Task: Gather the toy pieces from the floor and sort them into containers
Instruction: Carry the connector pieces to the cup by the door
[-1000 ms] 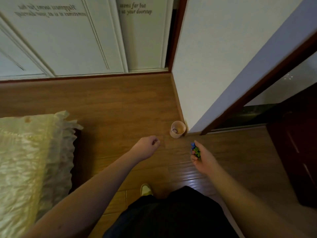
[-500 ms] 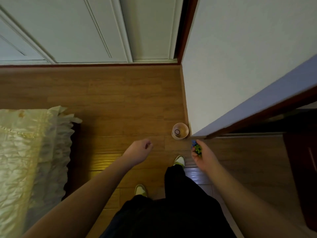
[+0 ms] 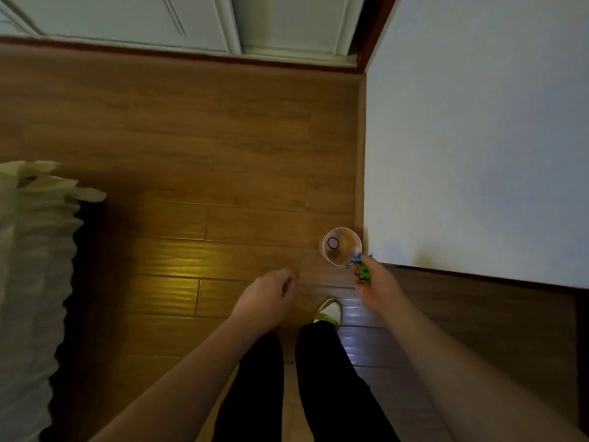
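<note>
A clear plastic cup (image 3: pixel 328 256) stands upright on the wood floor against the corner of the white wall, with a small dark ring lying inside it. My right hand (image 3: pixel 377 290) holds small green and blue toy pieces (image 3: pixel 361 269) just over the cup's near right rim. My left hand (image 3: pixel 266 298) hangs loosely curled to the left of the cup, and nothing shows in it.
A bed with a ruffled cream cover (image 3: pixel 28 282) fills the left side. White wardrobe doors (image 3: pixel 191 23) run along the back. The white wall (image 3: pixel 478 138) juts in on the right. My foot (image 3: pixel 330 311) is just below the cup.
I have stepped closer to the cup and now look more steeply down. My right hand with the toy pieces has come up to the cup's rim.
</note>
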`<state>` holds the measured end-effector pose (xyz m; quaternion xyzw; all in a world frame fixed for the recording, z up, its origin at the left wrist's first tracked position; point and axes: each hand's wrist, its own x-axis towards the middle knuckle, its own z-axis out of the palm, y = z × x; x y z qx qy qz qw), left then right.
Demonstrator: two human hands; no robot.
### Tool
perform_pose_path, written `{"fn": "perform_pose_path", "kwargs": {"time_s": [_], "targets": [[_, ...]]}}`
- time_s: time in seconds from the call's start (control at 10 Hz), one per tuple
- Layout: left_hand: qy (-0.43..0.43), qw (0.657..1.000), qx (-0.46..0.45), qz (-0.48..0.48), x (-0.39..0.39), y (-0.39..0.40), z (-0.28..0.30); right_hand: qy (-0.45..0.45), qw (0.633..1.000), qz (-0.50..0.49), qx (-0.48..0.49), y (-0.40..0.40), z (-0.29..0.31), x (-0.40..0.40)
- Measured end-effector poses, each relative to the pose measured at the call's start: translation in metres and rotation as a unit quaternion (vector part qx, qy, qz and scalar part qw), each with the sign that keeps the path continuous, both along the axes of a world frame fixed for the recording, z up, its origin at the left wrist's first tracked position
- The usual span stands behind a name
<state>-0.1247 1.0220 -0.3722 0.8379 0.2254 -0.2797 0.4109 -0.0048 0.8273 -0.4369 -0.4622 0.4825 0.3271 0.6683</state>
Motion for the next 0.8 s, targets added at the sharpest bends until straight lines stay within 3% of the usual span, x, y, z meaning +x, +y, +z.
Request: {"fn": "perform_pose_path", "kwargs": {"time_s": [0.2, 0.4, 0.6, 0.8], "targets": [[-0.024, 1.000, 0.006, -0.014, 0.012, 0.020, -0.144, 0.029, 0.998, -0.008, -0.051, 0.004, -0.176, 0.026], [-0.016, 1.000, 0.006, -0.008, -0.004, 0.036, -0.241, 0.032, 0.986, 0.044, -0.159, 0.004, -0.298, 0.045], [-0.001, 1.000, 0.017, 0.012, -0.022, 0.042, -0.282, 0.076, 0.972, 0.117, -0.191, 0.016, -0.352, 0.057], [0.017, 0.999, 0.024, 0.014, -0.014, 0.043, -0.261, 0.063, 0.971, 0.127, -0.193, 0.019, -0.329, 0.067]]}}
